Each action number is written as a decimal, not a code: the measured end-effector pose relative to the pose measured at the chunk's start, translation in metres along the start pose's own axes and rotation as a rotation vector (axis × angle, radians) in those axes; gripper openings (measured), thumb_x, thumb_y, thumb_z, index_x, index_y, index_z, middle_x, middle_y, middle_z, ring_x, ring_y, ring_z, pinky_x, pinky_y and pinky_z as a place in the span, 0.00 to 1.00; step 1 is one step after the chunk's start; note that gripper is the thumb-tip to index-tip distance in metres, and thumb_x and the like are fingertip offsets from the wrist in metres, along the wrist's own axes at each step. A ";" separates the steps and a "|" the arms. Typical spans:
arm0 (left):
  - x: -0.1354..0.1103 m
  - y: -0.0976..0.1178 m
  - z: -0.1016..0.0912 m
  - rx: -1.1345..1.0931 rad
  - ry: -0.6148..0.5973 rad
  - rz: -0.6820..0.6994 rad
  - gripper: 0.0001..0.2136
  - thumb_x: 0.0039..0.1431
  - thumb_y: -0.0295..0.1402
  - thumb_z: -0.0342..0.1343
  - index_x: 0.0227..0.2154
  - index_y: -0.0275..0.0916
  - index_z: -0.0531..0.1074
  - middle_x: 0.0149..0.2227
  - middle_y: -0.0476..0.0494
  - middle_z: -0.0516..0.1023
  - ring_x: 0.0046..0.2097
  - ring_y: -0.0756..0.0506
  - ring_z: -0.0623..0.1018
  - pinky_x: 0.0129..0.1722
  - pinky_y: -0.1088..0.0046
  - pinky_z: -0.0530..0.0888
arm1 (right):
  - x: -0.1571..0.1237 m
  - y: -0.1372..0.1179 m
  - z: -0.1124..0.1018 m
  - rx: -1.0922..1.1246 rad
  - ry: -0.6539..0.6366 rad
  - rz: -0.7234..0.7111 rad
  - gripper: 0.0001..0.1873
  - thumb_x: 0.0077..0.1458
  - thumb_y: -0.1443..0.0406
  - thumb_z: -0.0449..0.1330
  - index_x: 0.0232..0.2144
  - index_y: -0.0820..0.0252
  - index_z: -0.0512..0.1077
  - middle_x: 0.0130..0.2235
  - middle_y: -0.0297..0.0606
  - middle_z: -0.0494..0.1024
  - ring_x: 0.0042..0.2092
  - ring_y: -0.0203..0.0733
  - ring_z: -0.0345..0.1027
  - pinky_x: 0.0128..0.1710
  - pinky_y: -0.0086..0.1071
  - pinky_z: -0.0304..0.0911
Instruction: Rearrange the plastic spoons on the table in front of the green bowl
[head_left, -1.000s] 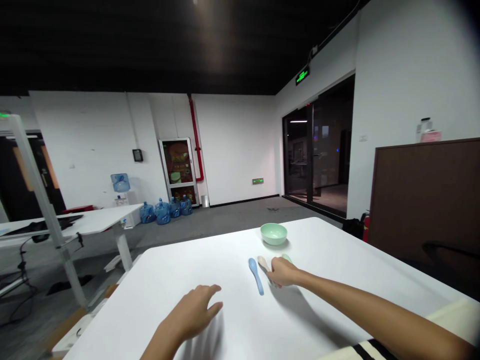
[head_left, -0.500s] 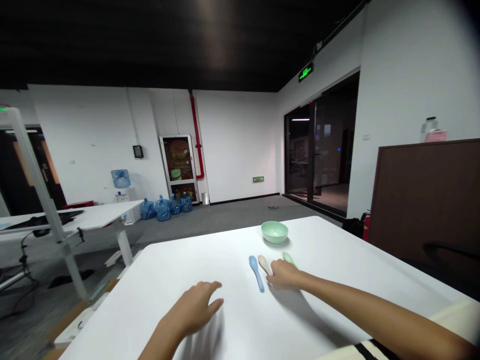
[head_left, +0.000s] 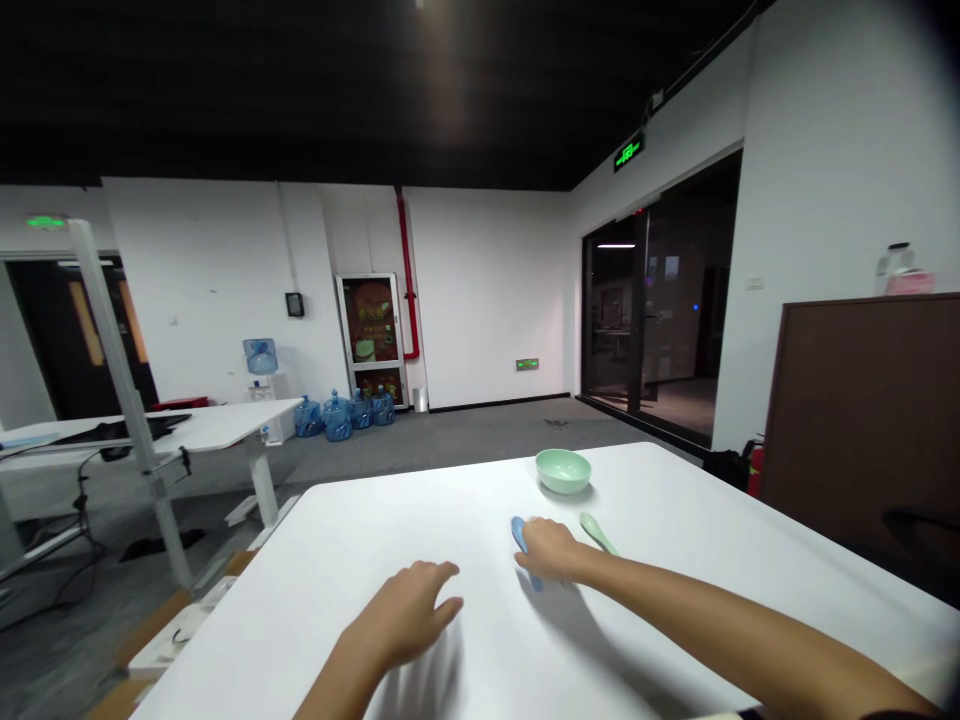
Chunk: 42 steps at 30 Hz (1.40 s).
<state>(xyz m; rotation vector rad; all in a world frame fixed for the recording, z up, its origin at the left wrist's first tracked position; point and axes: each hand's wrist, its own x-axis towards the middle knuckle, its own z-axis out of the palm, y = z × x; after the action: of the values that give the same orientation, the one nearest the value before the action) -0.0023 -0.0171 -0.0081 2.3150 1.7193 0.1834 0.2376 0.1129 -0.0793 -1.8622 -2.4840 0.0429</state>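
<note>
My right hand (head_left: 550,553) rests on the white table (head_left: 675,540) with its fingers curled down over the handle of a blue spoon (head_left: 518,529), whose bowl and tip stick out on either side of the hand. No beige spoon shows beside the blue one. A green spoon (head_left: 598,532) lies free just right of the hand. A pale green bowl (head_left: 563,470) stands behind the spoons. My left hand (head_left: 409,618) lies flat on the table at the near left, fingers stretched out, holding nothing.
A dark brown cabinet (head_left: 862,410) stands to the right of the table. At the left are a second white desk (head_left: 187,425) and a metal frame post (head_left: 127,400). Water jugs (head_left: 345,413) sit by the far wall.
My right hand has slid left from the green and beige spoons onto the blue spoon, covering the beige one. The green spoon is now uncovered. The view has shifted slightly.
</note>
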 end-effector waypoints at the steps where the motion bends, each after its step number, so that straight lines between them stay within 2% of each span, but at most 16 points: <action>1: 0.000 0.000 0.000 -0.003 0.004 0.004 0.26 0.57 0.53 0.42 0.55 0.49 0.64 0.53 0.42 0.72 0.53 0.37 0.71 0.50 0.58 0.67 | 0.002 0.000 0.004 -0.001 -0.007 0.002 0.18 0.49 0.55 0.56 0.36 0.62 0.73 0.43 0.48 0.75 0.42 0.49 0.71 0.37 0.34 0.62; 5: 0.000 -0.001 0.001 -0.019 0.012 0.014 0.26 0.58 0.52 0.42 0.55 0.49 0.64 0.53 0.41 0.72 0.53 0.37 0.71 0.50 0.58 0.67 | 0.004 0.000 0.015 0.023 0.002 0.033 0.16 0.46 0.59 0.58 0.36 0.62 0.72 0.45 0.47 0.73 0.42 0.48 0.70 0.36 0.33 0.62; 8: -0.001 0.001 0.000 -0.027 0.005 0.003 0.26 0.57 0.52 0.42 0.55 0.49 0.64 0.53 0.41 0.72 0.53 0.37 0.71 0.50 0.58 0.67 | 0.003 0.001 0.012 0.069 0.003 0.055 0.14 0.46 0.62 0.58 0.36 0.63 0.72 0.44 0.48 0.73 0.41 0.47 0.71 0.33 0.30 0.60; 12: -0.002 0.002 -0.002 -0.027 -0.003 -0.005 0.26 0.57 0.52 0.42 0.55 0.49 0.64 0.53 0.41 0.72 0.53 0.37 0.71 0.50 0.58 0.67 | 0.002 0.008 -0.002 0.183 -0.022 0.102 0.12 0.48 0.61 0.56 0.30 0.65 0.73 0.36 0.47 0.77 0.34 0.43 0.71 0.26 0.27 0.55; 17: 0.000 0.001 -0.002 -0.031 -0.013 -0.014 0.26 0.57 0.53 0.42 0.55 0.48 0.64 0.54 0.42 0.71 0.54 0.37 0.70 0.51 0.59 0.66 | 0.000 0.029 -0.014 0.291 0.019 0.057 0.13 0.50 0.60 0.55 0.21 0.63 0.72 0.26 0.39 0.77 0.27 0.35 0.68 0.23 0.26 0.50; 24: 0.000 0.003 -0.002 -0.023 -0.033 -0.013 0.26 0.57 0.53 0.42 0.55 0.49 0.64 0.54 0.43 0.71 0.54 0.38 0.70 0.52 0.59 0.66 | -0.014 0.074 -0.024 0.286 0.072 0.110 0.15 0.51 0.59 0.53 0.21 0.62 0.71 0.24 0.39 0.76 0.27 0.36 0.67 0.23 0.26 0.49; 29: -0.001 0.005 -0.004 -0.024 -0.021 -0.019 0.26 0.57 0.52 0.43 0.55 0.48 0.64 0.54 0.41 0.71 0.54 0.38 0.70 0.52 0.59 0.65 | -0.021 0.119 -0.029 0.188 0.102 0.244 0.12 0.52 0.60 0.54 0.26 0.62 0.72 0.31 0.42 0.77 0.31 0.39 0.69 0.26 0.27 0.51; 35: 0.000 0.003 -0.002 -0.025 -0.023 -0.020 0.26 0.56 0.53 0.43 0.55 0.49 0.65 0.54 0.43 0.71 0.54 0.38 0.70 0.51 0.60 0.66 | -0.028 0.172 -0.019 0.081 0.069 0.385 0.11 0.53 0.62 0.53 0.33 0.63 0.71 0.39 0.47 0.75 0.35 0.44 0.70 0.28 0.31 0.54; 42: 0.002 0.004 -0.002 -0.005 -0.020 -0.016 0.26 0.57 0.54 0.42 0.55 0.49 0.65 0.54 0.44 0.72 0.54 0.38 0.70 0.51 0.61 0.66 | -0.032 0.207 -0.002 0.073 0.003 0.501 0.11 0.51 0.66 0.53 0.37 0.63 0.72 0.41 0.49 0.74 0.39 0.48 0.70 0.31 0.33 0.57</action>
<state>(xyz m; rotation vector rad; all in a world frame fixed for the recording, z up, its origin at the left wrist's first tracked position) 0.0011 -0.0160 -0.0053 2.2909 1.7255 0.1603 0.4449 0.1405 -0.0868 -2.3883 -1.9198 0.1414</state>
